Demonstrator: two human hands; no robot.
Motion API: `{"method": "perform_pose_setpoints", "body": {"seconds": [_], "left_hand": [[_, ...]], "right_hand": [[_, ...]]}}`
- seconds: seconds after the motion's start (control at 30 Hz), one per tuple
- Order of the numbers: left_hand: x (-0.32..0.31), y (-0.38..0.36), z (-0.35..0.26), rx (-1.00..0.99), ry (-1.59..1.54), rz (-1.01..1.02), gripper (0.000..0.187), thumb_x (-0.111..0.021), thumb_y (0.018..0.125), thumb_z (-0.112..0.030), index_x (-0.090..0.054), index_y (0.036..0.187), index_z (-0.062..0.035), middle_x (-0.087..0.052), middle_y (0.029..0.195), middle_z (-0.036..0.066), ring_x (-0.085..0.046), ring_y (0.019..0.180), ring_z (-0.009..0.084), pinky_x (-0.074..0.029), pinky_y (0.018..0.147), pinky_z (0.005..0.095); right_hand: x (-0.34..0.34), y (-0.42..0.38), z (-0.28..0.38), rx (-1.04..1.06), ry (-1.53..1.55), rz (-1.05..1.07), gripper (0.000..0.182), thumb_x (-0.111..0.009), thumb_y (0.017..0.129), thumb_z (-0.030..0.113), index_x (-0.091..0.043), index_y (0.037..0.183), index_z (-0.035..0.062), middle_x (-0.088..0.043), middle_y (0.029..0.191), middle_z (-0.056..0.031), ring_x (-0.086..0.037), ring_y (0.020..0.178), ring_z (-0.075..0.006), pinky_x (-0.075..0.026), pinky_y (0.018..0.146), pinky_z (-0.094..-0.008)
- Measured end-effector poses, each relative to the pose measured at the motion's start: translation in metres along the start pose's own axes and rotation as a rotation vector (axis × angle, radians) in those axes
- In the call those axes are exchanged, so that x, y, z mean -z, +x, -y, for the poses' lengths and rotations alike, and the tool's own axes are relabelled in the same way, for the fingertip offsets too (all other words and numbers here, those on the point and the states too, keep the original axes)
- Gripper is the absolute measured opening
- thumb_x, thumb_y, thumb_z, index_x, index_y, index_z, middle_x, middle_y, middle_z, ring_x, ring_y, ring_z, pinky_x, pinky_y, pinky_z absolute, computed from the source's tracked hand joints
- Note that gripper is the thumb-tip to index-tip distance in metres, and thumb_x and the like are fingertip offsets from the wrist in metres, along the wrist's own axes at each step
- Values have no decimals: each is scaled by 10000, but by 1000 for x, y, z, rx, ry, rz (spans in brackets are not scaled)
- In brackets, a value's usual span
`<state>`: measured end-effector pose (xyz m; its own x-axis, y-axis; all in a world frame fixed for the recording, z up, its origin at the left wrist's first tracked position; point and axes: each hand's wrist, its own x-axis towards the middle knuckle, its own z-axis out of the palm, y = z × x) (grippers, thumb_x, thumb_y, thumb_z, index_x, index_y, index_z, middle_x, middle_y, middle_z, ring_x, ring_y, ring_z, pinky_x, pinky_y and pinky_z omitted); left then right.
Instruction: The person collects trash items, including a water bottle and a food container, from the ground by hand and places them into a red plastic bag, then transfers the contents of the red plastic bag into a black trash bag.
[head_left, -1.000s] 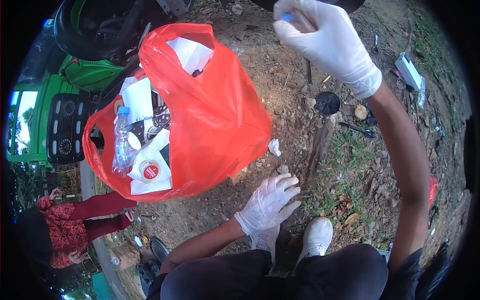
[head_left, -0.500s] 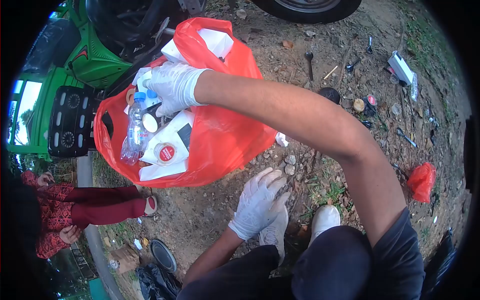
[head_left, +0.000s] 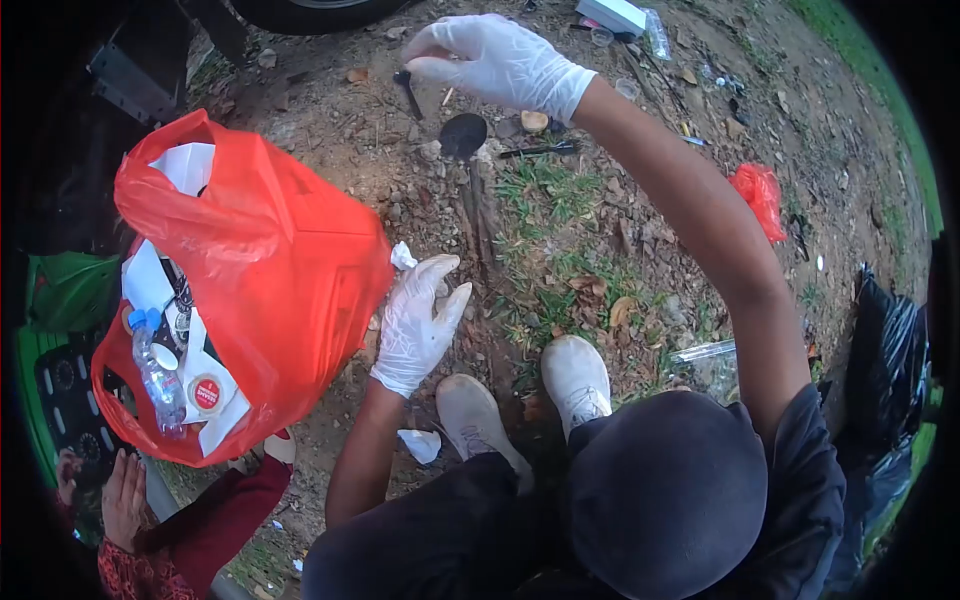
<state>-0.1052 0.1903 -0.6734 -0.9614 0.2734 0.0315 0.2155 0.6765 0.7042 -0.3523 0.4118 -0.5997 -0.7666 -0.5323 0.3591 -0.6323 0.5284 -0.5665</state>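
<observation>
My right hand (head_left: 495,60), in a white glove, reaches far out over the dirt. Its fingers are loosely curled and hold nothing, just right of a black plastic spoon (head_left: 405,88) and above a round black lid (head_left: 463,133). My left hand (head_left: 420,320), also gloved, hangs with fingers spread beside the red plastic bag (head_left: 270,260), just below a crumpled white tissue (head_left: 402,257). The bag's mouth faces left and shows a clear water bottle (head_left: 155,370), white cartons and a red-topped lid (head_left: 206,393).
My two white shoes (head_left: 578,380) stand on dirt and patchy grass. Litter lies around: a small red bag (head_left: 758,190), a white box (head_left: 610,12), a clear plastic piece (head_left: 705,352), another tissue (head_left: 420,443). A black sack (head_left: 885,370) is at right. Another person's hand (head_left: 125,495) is at lower left.
My right hand has left the red bag's mouth and swung out to the far litter. My view has shifted right, so the bag sits farther left.
</observation>
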Motion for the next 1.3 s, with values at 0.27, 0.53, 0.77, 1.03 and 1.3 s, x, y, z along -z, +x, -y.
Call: {"method": "perform_pose_setpoints", "body": {"seconds": [0.27,0.53,0.77,1.03,1.3], "left_hand": [[-19,-19,28,91,1,156,409,-742,982,-180,-633,1342,-17,-657,1348,204,-624,1274,372,-484,1096,448],[-17,-37,43,177,-24,122,377,-733,983,-175,-648,1318,-26,-667,1326,201,-629,1262,370,-482,1095,461],[-9,-51,41,228,36,116,404,-709,1005,-264,-643,1344,-55,-635,1379,181,-607,1272,375,-473,1103,471],[-12,-53,31,220,89,88,434,-681,1022,-342,-637,1366,-81,-633,1380,173,-605,1274,365,-474,1104,473],[-24,-65,24,119,33,111,444,-686,1017,-303,-591,1380,-66,-596,1379,186,-566,1312,391,-458,1112,494]], "right_hand": [[16,-136,-277,-740,-311,-143,441,-668,1006,375,-681,1377,138,-755,1234,-176,-710,1171,-352,-531,1031,-437],[-35,-82,-274,-726,-304,-119,520,-670,975,391,-637,1429,140,-675,1363,-200,-665,1238,-391,-504,1078,-473],[-93,-47,-299,-498,-273,-39,503,-683,988,322,-621,1438,107,-660,1347,-228,-638,1267,-403,-498,1067,-465],[-78,-83,-287,-424,-215,-3,433,-686,1001,251,-627,1399,88,-665,1311,-219,-647,1244,-400,-502,1049,-453],[-97,-109,-326,-413,-265,-22,382,-625,1050,216,-613,1395,51,-660,1344,-163,-645,1265,-320,-507,1057,-400]]}}
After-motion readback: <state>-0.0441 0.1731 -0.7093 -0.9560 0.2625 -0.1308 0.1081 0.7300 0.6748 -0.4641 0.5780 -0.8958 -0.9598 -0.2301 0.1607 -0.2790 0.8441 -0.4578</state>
